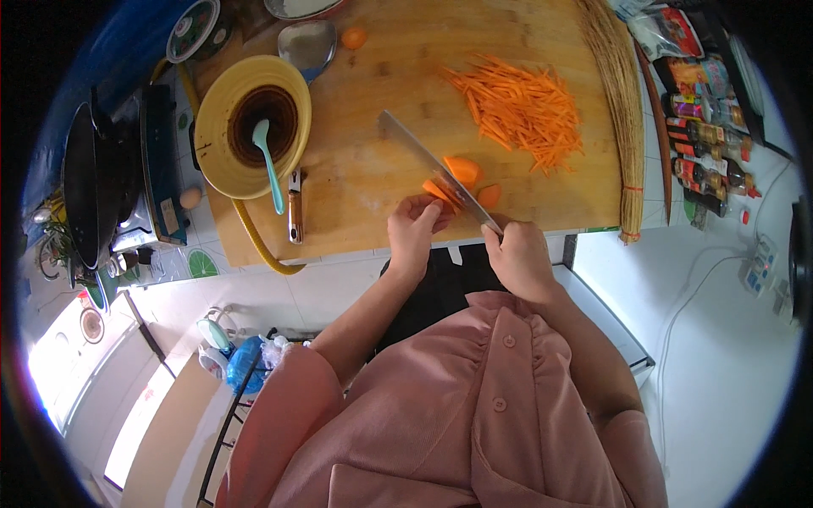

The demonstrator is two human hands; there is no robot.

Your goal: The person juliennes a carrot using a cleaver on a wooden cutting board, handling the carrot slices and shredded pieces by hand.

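My right hand (517, 257) grips the handle of a kitchen knife (419, 152), whose blade slants up and left over the wooden cutting board (356, 152). Carrot slices (437, 190) lie against the blade's left side, and my left hand (416, 228) holds them with bent fingers; the fingertips are partly hidden. Just beyond the blade sits a thick carrot chunk (462, 170), and a smaller carrot piece (489, 195) lies near my right hand. A heap of carrot shreds (524, 114) is spread over the board's right part.
On the left are a yellow bowl (213, 133) with a turquoise spoon (270, 168), a peeler (295, 216) and an egg (190, 198). A metal spatula (307, 44) lies at the back. A straw broom (619, 114) and sauce bottles (702, 132) line the right.
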